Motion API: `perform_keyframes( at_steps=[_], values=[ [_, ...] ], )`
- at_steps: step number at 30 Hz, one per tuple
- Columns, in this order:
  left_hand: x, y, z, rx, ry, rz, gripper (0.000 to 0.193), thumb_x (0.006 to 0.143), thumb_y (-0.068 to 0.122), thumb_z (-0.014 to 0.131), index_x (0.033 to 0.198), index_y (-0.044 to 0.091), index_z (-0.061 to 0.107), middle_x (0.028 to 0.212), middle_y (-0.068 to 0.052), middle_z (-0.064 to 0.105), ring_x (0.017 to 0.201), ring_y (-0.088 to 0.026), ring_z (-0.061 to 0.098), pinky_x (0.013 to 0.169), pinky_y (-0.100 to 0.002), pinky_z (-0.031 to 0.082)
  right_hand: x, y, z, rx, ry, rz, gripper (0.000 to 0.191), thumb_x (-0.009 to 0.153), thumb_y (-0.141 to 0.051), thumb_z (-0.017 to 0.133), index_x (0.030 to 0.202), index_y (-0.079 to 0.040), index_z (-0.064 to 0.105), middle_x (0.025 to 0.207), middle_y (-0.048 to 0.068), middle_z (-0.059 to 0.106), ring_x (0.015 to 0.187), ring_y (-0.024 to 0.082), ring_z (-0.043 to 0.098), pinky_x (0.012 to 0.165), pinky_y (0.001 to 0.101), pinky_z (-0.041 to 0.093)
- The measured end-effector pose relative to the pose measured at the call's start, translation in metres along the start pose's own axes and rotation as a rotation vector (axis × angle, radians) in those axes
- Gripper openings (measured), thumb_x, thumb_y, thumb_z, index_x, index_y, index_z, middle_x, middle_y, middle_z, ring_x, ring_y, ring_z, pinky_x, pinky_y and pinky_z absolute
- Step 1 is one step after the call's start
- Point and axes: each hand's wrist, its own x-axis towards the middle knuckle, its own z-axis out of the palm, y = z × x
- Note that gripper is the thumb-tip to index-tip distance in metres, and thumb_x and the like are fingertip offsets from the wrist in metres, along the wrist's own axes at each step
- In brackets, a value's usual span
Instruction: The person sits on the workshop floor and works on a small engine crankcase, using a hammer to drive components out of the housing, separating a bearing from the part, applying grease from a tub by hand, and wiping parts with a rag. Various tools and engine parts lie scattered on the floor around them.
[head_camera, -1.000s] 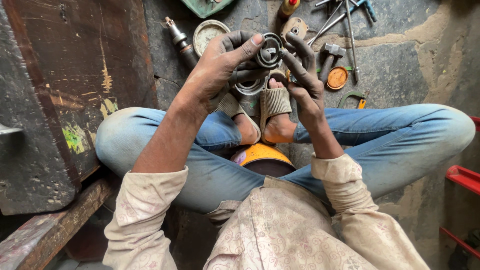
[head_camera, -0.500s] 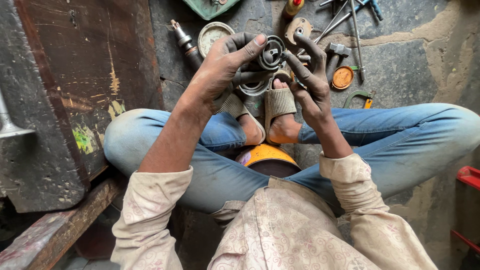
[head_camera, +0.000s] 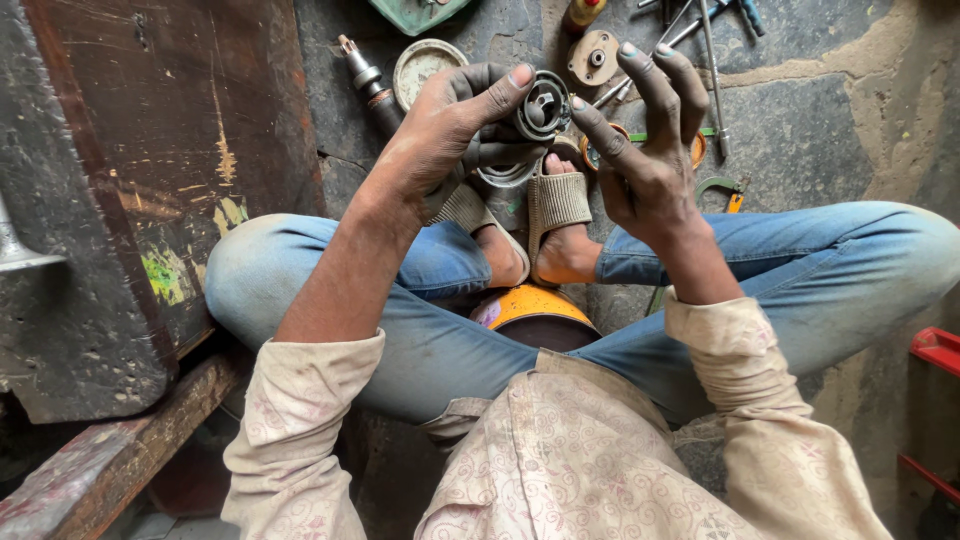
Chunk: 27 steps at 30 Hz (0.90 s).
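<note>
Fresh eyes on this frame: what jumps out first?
Top centre, the left hand grips a round dark metal part while the right hand touches its edge with a fingertip, other fingers spread. Below them, crossed legs in blue jeans span the frame, with an orange-topped stool between them. Scattered hand tools and a round lid lie on the stone floor beyond.
</note>
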Motion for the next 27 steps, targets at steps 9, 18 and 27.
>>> perform_keyframes(
  at_steps=[9, 18, 27],
  values=[
    [-0.002, 0.002, 0.000, -0.002, -0.007, -0.036, 0.041, 0.096, 0.039, 0.073, 0.108, 0.000, 0.070, 0.093, -0.006, 0.075, 0.079, -0.010, 0.074, 0.071, -0.024, 0.064, -0.004, 0.032, -0.010, -0.543, 0.014, -0.335, 0.048, 0.114, -0.028, 0.066, 0.159, -0.039, 0.058, 0.163, 0.016, 0.032, 0.151, 0.038, 0.027, 0.121, 0.0576, 0.033],
    [-0.004, 0.004, 0.002, -0.106, -0.127, -0.029, 0.039, 0.097, 0.036, 0.074, 0.113, 0.001, 0.068, 0.099, -0.004, 0.073, 0.085, -0.009, 0.071, 0.075, -0.024, 0.061, -0.006, 0.001, -0.001, 0.607, 0.080, 0.105, 0.071, 0.103, -0.012, 0.077, 0.161, -0.017, 0.038, 0.155, 0.014, 0.047, 0.146, 0.025, 0.047, 0.121, 0.0403, 0.041],
    [-0.002, 0.000, 0.006, -0.093, -0.245, -0.099, 0.036, 0.098, 0.032, 0.075, 0.117, 0.002, 0.068, 0.104, -0.003, 0.073, 0.090, -0.007, 0.070, 0.081, -0.023, 0.060, 0.004, -0.032, 0.013, 0.912, 0.271, 0.112, 0.089, 0.092, -0.007, 0.087, 0.161, -0.009, 0.031, 0.150, 0.014, 0.053, 0.141, 0.022, 0.056, 0.121, 0.0360, 0.048]
  ],
)
